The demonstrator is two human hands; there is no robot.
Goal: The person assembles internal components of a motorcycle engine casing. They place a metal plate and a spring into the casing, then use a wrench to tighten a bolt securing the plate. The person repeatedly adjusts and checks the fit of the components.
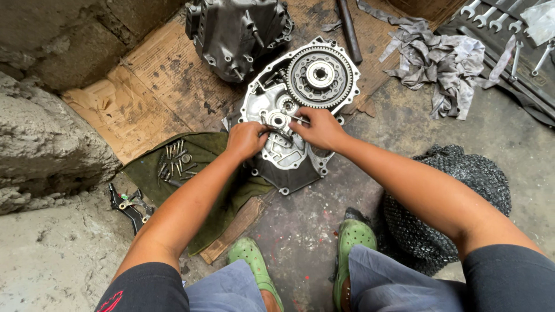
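Both hands [283, 136] on engine case [283, 153]

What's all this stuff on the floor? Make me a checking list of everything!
Surface: concrete floor, torn cardboard on it.
Job's things: engine case with big gear lying flat.
Clutter: bolts on green cloth, pliers, rags, wrenches, second casing, dark mesh bundle.
Hands: left hand and right hand both on the case middle; grip unclear.
Cables: nothing seen.
Surroundings: rough stone wall, green shoes.
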